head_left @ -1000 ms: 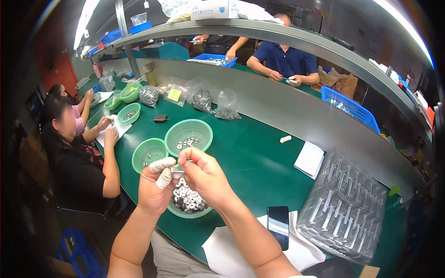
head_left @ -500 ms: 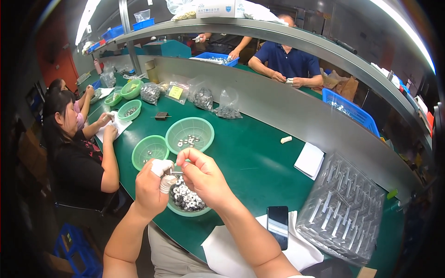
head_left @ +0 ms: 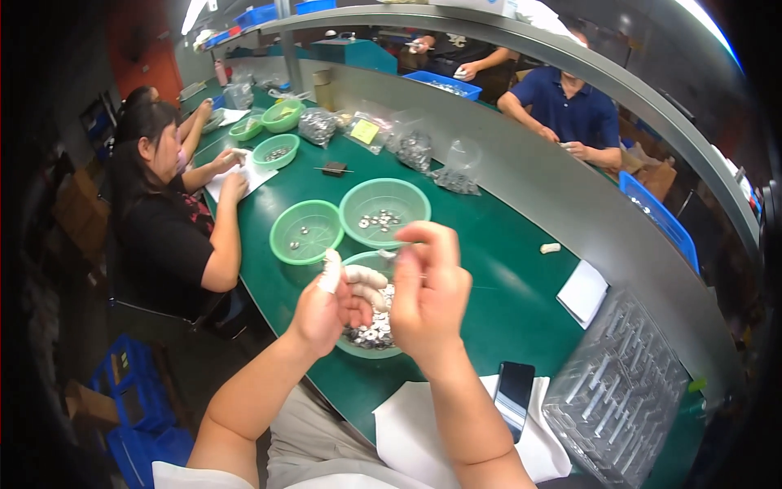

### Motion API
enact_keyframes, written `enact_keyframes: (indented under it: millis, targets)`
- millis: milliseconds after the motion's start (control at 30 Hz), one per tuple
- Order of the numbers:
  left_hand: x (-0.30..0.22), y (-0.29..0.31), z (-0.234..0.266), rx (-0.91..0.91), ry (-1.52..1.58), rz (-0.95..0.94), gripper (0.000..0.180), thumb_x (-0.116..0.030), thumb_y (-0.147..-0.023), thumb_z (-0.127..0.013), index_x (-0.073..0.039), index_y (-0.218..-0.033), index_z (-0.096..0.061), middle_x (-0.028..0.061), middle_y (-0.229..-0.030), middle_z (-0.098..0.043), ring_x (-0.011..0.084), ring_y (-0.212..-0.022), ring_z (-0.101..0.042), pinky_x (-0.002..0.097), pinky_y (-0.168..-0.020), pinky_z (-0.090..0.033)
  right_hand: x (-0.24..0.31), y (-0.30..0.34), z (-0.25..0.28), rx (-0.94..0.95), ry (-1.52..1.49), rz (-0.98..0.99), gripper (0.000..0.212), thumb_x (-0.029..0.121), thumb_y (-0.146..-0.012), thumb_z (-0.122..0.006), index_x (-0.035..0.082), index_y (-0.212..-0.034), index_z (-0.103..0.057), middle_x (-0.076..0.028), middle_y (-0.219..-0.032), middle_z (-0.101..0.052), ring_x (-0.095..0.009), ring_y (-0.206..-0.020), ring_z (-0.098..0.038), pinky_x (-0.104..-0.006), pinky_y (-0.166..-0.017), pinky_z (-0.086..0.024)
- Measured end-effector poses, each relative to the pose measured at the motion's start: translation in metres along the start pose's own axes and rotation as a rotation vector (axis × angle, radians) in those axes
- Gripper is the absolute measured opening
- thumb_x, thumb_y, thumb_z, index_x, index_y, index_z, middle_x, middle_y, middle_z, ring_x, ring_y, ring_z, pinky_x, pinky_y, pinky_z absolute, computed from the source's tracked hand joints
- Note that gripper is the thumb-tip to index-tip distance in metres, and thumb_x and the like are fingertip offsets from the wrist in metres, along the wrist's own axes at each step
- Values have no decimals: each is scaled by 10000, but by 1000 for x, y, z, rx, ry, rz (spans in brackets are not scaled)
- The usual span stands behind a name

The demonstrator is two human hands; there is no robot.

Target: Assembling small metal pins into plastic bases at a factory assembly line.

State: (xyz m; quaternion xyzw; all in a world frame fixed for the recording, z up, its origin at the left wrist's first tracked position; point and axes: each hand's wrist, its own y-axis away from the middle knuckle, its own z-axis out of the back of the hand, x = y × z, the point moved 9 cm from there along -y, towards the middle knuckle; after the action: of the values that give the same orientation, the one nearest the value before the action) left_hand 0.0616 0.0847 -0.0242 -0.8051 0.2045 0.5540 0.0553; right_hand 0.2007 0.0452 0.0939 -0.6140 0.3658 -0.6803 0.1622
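Observation:
My left hand (head_left: 326, 306), with white coverings on its thumb and some fingers, is open over the near green basket (head_left: 376, 354). Thumb and fingers stand apart, and nothing shows between them. Beside it, my right hand (head_left: 432, 306) is closed and slightly blurred. A small greyish piece (head_left: 387, 255) shows at its fingertips; its kind is too smeared to name. Below both hands, the near basket holds a heap of small round metal parts (head_left: 371, 335), partly hidden by my fingers. Behind it stand two more green baskets, the right one (head_left: 350, 196) and the left one (head_left: 281, 253), each with a few parts.
To the right, a phone (head_left: 514, 399) lies on white paper (head_left: 407, 420) beside a clear plastic tray (head_left: 562, 399) of metal strips. Bags of parts (head_left: 414, 152) line the metal partition (head_left: 521, 179). A co-worker (head_left: 175, 220) sits left; others work beyond the partition.
My hands have drawn apart, and my left fingers have opened from their grip on a small metal piece. The view has shifted, so the bench appears further right.

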Motion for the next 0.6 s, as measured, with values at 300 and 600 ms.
enact_keyframes:
  millis: [300, 600]
  targets:
    - [33, -1, -10, 26, 235, 152, 655, -605, -1051, -211, -86, -1319, -508, 96, -1259, -609, 186, -969, -642, 391, -887, -538, -44, 26, -42, 713, 616, -329, 282, 114, -902, -494, 54, -1174, -537, -199, -802, -698, -420, -790, -675, -527, -747, -510]
    - [40, -1, -3, 274, 427, 129, 530, -530, -1050, -381, -131, -1394, -435, 52, -1088, -645, 147, -864, -642, 296, -723, -526, -46, 22, -37, 715, 159, -439, 124, 111, -980, -546, 0, -1026, -577, -151, -694, -669, -224, -620, -672, -366, -581, -504]
